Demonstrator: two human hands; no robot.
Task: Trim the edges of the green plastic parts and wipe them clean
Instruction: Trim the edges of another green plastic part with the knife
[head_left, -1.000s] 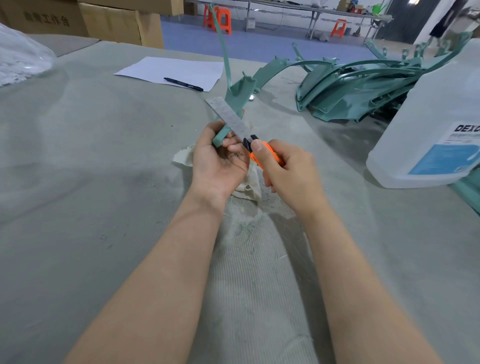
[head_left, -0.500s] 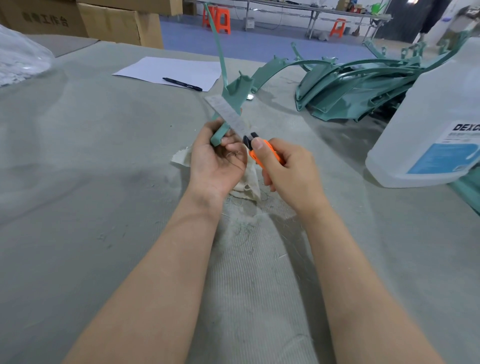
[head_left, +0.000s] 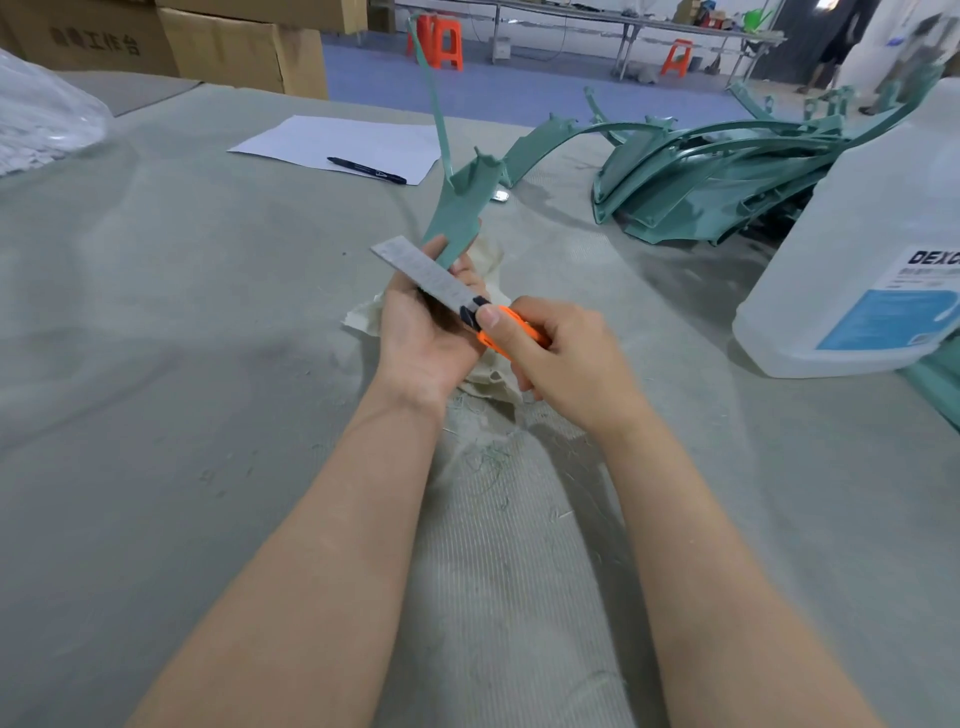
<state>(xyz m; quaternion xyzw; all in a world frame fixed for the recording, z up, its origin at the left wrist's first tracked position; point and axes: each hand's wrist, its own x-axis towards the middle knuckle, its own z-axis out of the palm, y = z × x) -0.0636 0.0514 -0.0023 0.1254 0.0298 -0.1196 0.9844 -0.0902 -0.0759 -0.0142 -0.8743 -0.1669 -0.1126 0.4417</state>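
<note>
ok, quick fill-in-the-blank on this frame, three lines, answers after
1. The right hand holds a utility knife with an ____ handle.
2. The left hand grips a green plastic part; the pile of similar parts lies to its ____.
3. The pen lies on a ____ sheet of paper.

Missing words: orange; right; white.

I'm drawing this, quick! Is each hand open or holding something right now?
Left hand: grips the green plastic part.
Right hand: grips the orange utility knife, blade out.
</note>
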